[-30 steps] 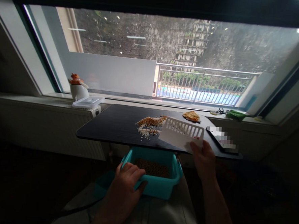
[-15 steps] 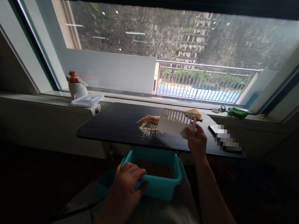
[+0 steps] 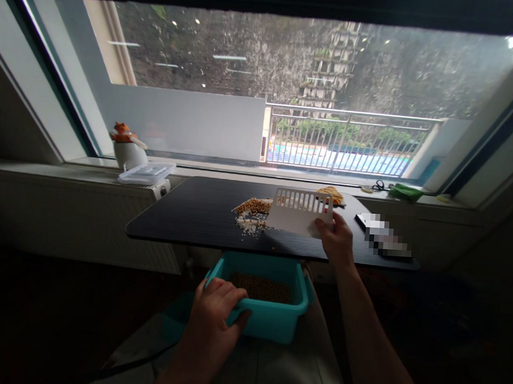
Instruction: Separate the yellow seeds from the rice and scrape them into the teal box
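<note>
My right hand (image 3: 337, 236) grips the right end of a flat white scraper (image 3: 296, 219) with a row of slots along its upper edge. The scraper is held over the dark table, hiding part of a pile of tan beans (image 3: 255, 206). White rice-like grains (image 3: 250, 225) lie scattered at the near side of the beans. With fingers over the rim, my left hand (image 3: 221, 308) holds the near left edge of a turquoise tub (image 3: 274, 320) on my lap. Brown beans or grains (image 3: 261, 287) cover the tub's bottom.
The black table (image 3: 185, 216) reaches to the windowsill. A folded yellow cloth (image 3: 331, 195) lies at its back, a blurred-out flat device (image 3: 384, 236) at right. On the left ledge are a white pot (image 3: 129, 154) and a clear plastic lid (image 3: 147, 173); scissors (image 3: 377, 185) and green cloth (image 3: 405, 192) lie right.
The whole view has shifted slightly, so things sit a little further left. Both hands keep their holds on the scraper and the tub.
</note>
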Demonstrator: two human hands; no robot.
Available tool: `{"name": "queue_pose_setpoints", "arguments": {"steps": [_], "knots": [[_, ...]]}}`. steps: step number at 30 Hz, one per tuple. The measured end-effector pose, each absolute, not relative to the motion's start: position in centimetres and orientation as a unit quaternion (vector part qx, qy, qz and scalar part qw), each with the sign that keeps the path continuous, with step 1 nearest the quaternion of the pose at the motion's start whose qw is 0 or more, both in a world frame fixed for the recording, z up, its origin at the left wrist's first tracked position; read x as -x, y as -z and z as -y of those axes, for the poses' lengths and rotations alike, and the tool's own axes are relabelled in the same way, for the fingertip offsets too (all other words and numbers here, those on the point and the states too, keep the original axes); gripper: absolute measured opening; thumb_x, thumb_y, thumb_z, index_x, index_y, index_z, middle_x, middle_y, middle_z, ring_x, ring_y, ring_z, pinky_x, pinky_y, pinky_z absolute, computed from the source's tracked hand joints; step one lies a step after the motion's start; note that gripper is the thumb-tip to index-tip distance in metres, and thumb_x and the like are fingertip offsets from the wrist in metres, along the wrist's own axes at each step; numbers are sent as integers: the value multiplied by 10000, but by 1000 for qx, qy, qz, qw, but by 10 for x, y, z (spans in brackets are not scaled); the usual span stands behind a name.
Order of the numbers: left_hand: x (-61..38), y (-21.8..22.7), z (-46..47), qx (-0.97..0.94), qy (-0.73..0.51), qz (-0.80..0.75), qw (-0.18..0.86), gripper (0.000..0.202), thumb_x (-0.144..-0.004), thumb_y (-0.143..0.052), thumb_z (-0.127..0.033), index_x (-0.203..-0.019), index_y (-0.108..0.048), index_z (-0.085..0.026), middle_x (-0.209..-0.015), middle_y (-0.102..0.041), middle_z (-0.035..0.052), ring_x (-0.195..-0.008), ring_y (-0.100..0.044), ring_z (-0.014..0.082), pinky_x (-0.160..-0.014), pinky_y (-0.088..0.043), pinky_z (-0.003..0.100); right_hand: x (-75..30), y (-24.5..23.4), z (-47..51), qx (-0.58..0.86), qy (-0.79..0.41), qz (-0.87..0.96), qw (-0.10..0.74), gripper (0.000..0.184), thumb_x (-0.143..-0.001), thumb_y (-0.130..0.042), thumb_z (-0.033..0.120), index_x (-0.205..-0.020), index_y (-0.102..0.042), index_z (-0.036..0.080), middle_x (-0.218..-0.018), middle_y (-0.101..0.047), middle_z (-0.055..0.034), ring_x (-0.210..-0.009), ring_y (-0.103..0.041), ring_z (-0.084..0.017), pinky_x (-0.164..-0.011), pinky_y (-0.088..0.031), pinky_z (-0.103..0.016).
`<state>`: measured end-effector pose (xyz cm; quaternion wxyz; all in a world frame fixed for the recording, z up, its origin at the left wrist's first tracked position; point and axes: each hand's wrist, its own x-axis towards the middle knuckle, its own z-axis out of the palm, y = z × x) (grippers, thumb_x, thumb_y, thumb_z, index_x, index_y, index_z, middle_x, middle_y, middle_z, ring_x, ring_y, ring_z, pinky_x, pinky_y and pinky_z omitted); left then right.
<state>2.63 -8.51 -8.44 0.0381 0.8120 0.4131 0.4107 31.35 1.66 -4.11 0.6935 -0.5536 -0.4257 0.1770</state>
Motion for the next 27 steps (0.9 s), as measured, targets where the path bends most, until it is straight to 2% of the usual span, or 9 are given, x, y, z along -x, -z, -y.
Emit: {"name": "queue_pose_setpoints", "arguments": {"steps": [10,18,23,27], "knots": [[-25,80,84,-811,-410,-418,18,136,-777,-646,-149,-868,-654,-250,-788,-704,-4,-809,-625,249,-901,-461,494,-319,47,-1,555,-205,439,676,530,-660,-773,486,-1077,-723,162,-833,-769,-51,-705,-708,-215,-670,-577,-358],[-26,79,83,-813,-420,-404,17,136,-802,-620,-139,-886,-650,-242,-798,-703,-8,-807,-625,252,-884,-447,505,-324,58,39,585,-223,387,677,578,-633,-798,518,-1089,-726,170,-849,-775,-61,-727,-720,-244,-656,-577,-359],[-26,82,81,-812,-419,-405,13,147,-794,-625,-143,-896,-656,-245,-811,-706,-8,-817,-630,256,-885,-451,492,-318,44,19,579,-160,386,700,557,-627,-750,500,-1057,-704,149,-799,-750,-56,-689,-696,-229,-649,-574,-371],[-24,84,80,-808,-436,-396,8,149,-796,-627,-137,-895,-648,-246,-799,-703,-11,-796,-628,253,-859,-451,479,-312,37,-9,576,-156,395,698,533,-622,-708,467,-1044,-690,143,-783,-729,-50,-678,-679,-216,-653,-568,-364]]}}
